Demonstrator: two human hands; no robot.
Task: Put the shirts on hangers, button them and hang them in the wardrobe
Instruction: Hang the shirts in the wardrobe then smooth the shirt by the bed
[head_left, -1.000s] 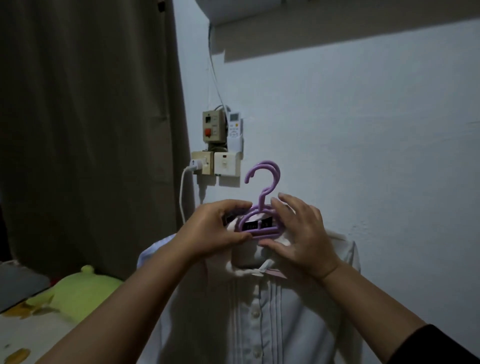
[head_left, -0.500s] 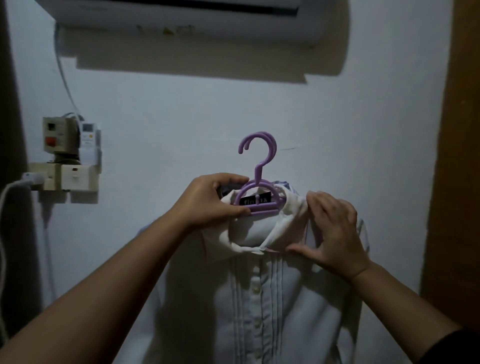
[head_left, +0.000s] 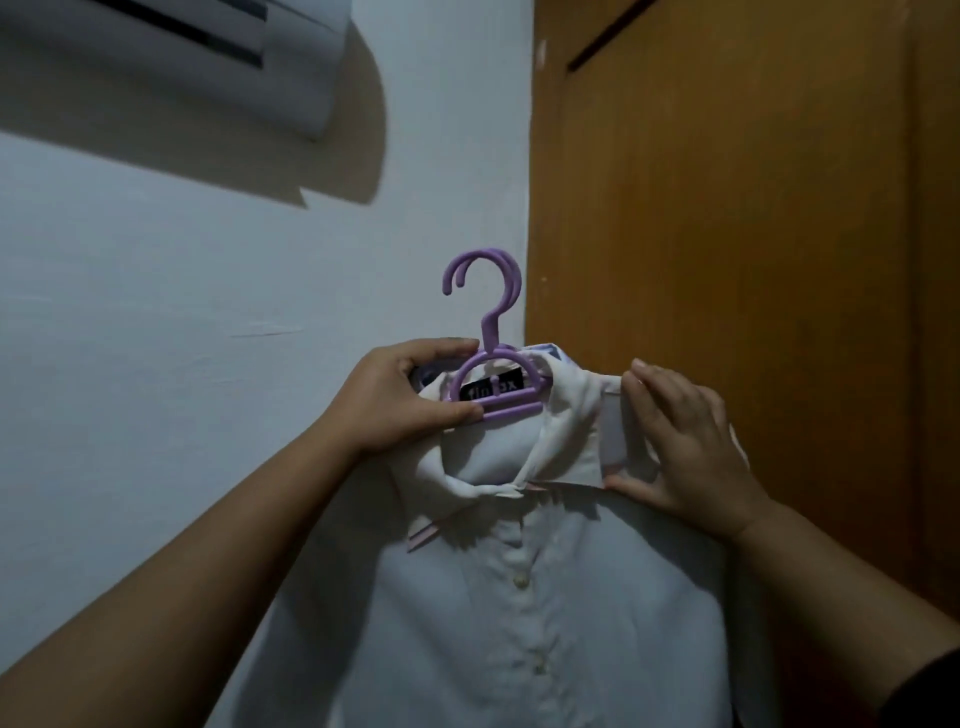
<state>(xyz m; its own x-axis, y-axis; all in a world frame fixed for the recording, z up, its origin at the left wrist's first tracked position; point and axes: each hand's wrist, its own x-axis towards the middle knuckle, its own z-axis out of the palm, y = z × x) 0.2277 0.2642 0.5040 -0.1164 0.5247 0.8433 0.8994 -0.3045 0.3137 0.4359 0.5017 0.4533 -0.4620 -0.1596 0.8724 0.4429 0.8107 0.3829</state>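
— What fills the view?
— A pale wall (head_left: 156, 364) on the left, a brown wooden door (head_left: 727, 260) on the right, possibly the wardrobe's; an air conditioner (head_left: 171, 57) sits top left.
— And the shirt?
— The white shirt (head_left: 519, 623) hangs on a purple hanger (head_left: 491, 364), held up in front of the wall's corner, buttons done up.
— The hands?
— The left hand (head_left: 400, 400) grips the hanger's neck, fingers curled round it. The right hand (head_left: 691, 457) pinches the collar (head_left: 571, 431) between thumb and fingers.

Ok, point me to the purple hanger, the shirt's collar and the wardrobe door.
purple hanger (head_left: 488, 312): head view, on the hook's stem.
shirt collar (head_left: 574, 415): head view, on the fold beside the hanger.
wardrobe door (head_left: 727, 234): head view, on the bare wood panel.
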